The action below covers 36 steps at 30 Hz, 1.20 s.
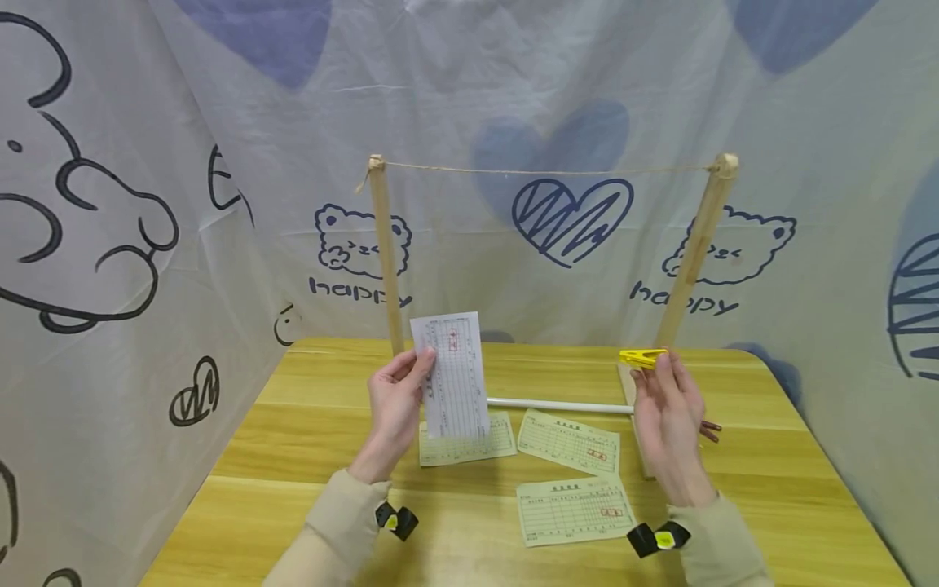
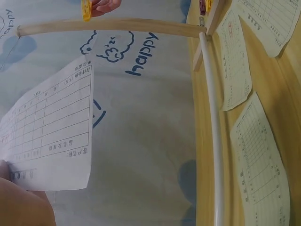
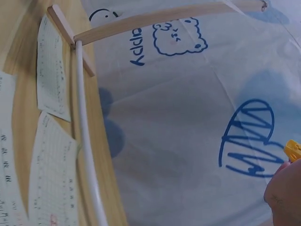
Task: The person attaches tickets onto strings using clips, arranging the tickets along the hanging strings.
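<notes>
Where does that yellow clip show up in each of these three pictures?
Head: the yellow clip is right of centre, in the right hand.
Left wrist: at the top edge, left of centre.
Right wrist: at the right edge, below mid-height.
Shared landmark: the white rod, seen in all three.

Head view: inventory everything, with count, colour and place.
Table: one, yellowish wood, below
Green slips: three, pale green, on table
Posts: two, light wood, left and right
Foot: one, light wood, under right post
String: one, tan, between post tops
Rod: one, white, low between posts
White slip: one, white, in left fingers
Peg: one, yellow, in right fingers
Small pieces: count unclear, brown, beside right fingers
Cloth: count unclear, patterned white, behind and beside
Wrist cameras: two, black and yellow, by sleeves
Sleeves: two, beige, foreground
Hands: two, bare, above table
</notes>
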{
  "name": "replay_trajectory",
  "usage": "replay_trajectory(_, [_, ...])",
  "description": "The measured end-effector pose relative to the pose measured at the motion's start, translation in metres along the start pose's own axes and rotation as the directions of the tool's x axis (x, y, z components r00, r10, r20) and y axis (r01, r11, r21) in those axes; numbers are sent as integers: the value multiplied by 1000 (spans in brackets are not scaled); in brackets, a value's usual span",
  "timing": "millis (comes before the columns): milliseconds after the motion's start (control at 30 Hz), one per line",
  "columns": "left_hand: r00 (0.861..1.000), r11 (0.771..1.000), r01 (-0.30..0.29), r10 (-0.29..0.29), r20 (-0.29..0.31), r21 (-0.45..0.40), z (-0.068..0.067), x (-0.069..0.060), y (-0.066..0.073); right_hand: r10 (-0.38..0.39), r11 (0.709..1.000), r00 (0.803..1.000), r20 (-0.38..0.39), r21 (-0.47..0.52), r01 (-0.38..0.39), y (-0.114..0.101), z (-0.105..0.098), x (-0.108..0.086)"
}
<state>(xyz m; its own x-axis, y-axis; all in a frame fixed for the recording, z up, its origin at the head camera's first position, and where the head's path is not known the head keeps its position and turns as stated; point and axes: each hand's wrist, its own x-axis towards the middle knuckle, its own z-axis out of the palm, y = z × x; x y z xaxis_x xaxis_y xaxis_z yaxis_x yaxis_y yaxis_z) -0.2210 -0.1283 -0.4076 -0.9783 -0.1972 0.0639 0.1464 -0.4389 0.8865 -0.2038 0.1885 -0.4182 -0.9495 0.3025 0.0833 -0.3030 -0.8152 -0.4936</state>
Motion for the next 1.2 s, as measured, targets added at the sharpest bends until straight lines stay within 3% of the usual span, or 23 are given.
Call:
replay_trajectory(200, [1000, 1000, -8, 8, -17, -14, 3, 5, 12, -14, 998, 1000, 23, -53, 15, -1, 23, 5])
replay_trajectory(367, [999, 1000, -25, 25, -35, -3, 5, 11, 20, -41, 992, 995, 89, -112, 51, -1, 39, 11])
replay_trajectory(500, [999, 999, -5, 7, -44, 37, 7, 15, 25, -66, 984, 987, 145, -157, 89, -1, 51, 17])
replay_trajectory(667, [999, 997, 35, -32, -36, 68, 11, 19, 32, -42, 979, 981, 189, -187, 78, -2, 64, 23])
replay_trajectory(900, [1000, 996, 24, -22, -20, 82, 17, 26, 43, -56, 975, 969, 240, -194, 105, -3, 86, 31])
replay_trajectory(1067, [1000, 996, 4, -6, 17, 91, 20, 30, 54, -86, 969, 955, 284, -201, 147, -3, 104, 35])
replay_trajectory(1200, [999, 995, -13, 9, 33, 99, 23, 34, 61, -117, 955, 930, 347, -219, 202, -1, 119, 38])
